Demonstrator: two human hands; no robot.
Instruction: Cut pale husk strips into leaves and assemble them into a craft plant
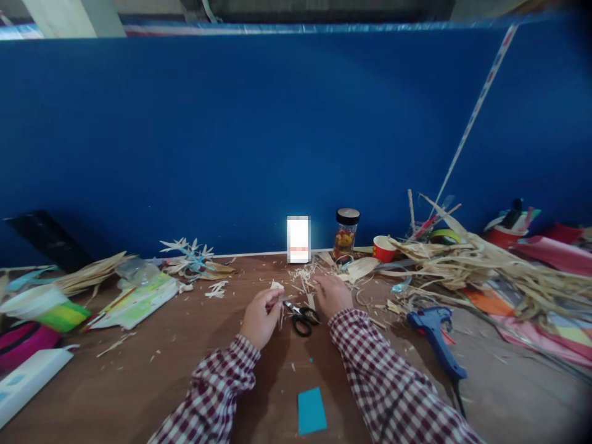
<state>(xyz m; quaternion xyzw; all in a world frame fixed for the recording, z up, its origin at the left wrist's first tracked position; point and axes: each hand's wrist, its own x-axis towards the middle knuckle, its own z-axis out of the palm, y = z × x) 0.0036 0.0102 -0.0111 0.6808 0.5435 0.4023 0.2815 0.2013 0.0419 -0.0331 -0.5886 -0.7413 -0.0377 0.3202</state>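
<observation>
My left hand is closed in a pinch on a small pale piece of husk, with a thin strip hanging below the fingers. Just to its right lie black-handled scissors on the brown table, touched by neither hand. My right hand reaches flat and low over the table, fingers apart, beside a pile of pale husk shreds. Its fingertips are partly hidden, and I see nothing held in it. Behind the pile stands a bright, washed-out white phone-like screen.
A blue glue gun with a cord lies right of my right arm. Dried husks, a red cup and a lidded jar stand behind. A blue paper square lies in front; a white power strip is left.
</observation>
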